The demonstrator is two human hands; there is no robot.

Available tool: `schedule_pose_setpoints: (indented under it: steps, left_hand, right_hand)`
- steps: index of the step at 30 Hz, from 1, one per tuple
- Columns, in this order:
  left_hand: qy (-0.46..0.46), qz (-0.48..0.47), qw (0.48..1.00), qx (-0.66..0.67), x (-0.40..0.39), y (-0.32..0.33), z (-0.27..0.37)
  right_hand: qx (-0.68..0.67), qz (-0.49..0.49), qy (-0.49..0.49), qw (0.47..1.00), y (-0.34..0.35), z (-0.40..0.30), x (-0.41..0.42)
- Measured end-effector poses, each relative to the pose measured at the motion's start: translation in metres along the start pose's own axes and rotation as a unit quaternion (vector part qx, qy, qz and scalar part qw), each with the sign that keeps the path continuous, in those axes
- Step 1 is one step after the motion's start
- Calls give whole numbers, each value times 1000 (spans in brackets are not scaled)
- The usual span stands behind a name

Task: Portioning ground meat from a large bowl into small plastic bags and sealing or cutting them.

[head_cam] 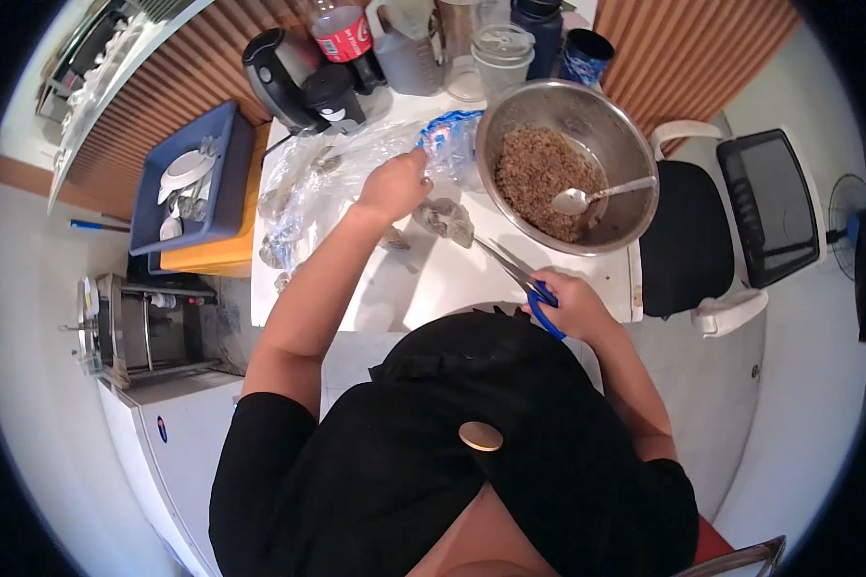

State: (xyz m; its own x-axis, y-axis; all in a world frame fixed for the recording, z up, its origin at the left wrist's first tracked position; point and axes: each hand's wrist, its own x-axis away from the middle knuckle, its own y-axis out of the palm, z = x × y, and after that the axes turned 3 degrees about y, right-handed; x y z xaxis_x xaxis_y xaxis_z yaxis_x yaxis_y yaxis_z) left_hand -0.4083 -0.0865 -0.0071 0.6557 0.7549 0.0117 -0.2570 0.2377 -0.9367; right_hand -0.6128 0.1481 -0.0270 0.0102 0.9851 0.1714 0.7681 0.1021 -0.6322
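My right hand is closed around the blue handles of a pair of scissors, near the table's front edge. The blades point up and left, towards small tied plastic bags with a brownish filling. Above those bags is my left hand, palm down beside a clear plastic bag with blue print; whether its fingers grip anything cannot be made out. To the right stands a large steel bowl of brown crumbly ground food, with a metal spoon resting in it.
Clear plastic sheeting and more small filled bags lie on the white table. An electric kettle, a cola bottle, a measuring jug and cups line the back. A blue bin with dishes stands left, a black chair right.
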Motion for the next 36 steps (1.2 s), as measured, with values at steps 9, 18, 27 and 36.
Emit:
schedule_pose_setpoints:
  steps: [9,18,27,36]
  left_hand:
    - [-8,179,983,26,-11,-67,-84]
    - [-110,171,953,226,97,-96,-155]
    - [-236,279,928,76,199,40,-157]
    - [-341,330,834,281,208,22,-172]
  right_hand:
    - [-14,-20,0,1000,4,-2,-10]
    - [10,-18,61,998,6,20,-3]
    - [104,13,-22,994,20,22,-27]
    - [4,-33,-2,999,8,-7,-30]
